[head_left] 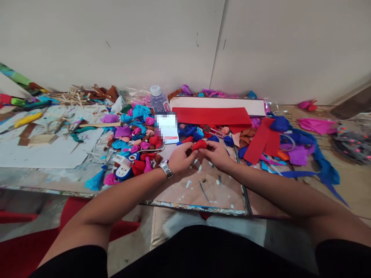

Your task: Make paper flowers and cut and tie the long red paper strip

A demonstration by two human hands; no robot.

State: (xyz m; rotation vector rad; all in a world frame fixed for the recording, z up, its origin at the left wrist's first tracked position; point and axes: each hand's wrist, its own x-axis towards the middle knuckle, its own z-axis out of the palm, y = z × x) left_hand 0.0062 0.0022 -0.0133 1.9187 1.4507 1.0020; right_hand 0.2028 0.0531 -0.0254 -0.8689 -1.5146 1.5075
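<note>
Paper balls [136, 131] lie left of the sheet [214, 116], bottle [159, 99] seemingly behind.

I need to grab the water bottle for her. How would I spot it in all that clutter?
Look along the wall at the back of the table. The water bottle stands upright behind the heap of crumpled paper balls, the only clear plastic thing there, white-capped.

A small crumpled wad of red crepe paper [199, 144] sits pinched between the fingertips of both hands, held just above the counter [203, 193] near the middle of its front edge. It is bunched into a rounded, wrinkled lump, wider than tall.
</note>
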